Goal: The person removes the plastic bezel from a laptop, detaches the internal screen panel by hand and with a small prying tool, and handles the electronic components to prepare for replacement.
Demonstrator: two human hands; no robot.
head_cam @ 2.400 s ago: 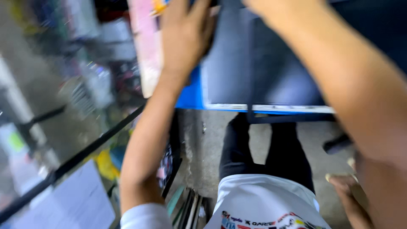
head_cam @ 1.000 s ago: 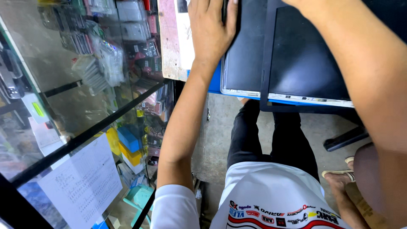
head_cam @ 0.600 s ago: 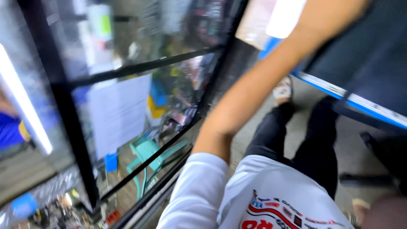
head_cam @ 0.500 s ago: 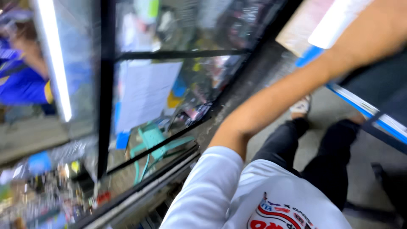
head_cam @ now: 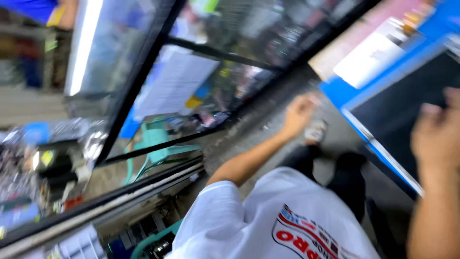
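Left hand [head_cam: 298, 111] loosely curled, empty, beside glass display case [head_cam: 158, 110]; right hand [head_cam: 438, 136] blurred over dark blue-edged panel [head_cam: 397, 120], grip unclear.

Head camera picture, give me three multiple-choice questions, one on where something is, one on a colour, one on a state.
1. Where is the left hand?
A. near the glass case
B. on the shirt
C. behind the person's back

2. What colour is the shirt?
A. black
B. white
C. green

3. How are the right hand's fingers?
A. curled
B. spread flat
C. around a bottle

Answers: A, the hand hangs out beside the case's lower edge; B, white with a red print; A, the blurred fingers look bent inward over the dark panel.
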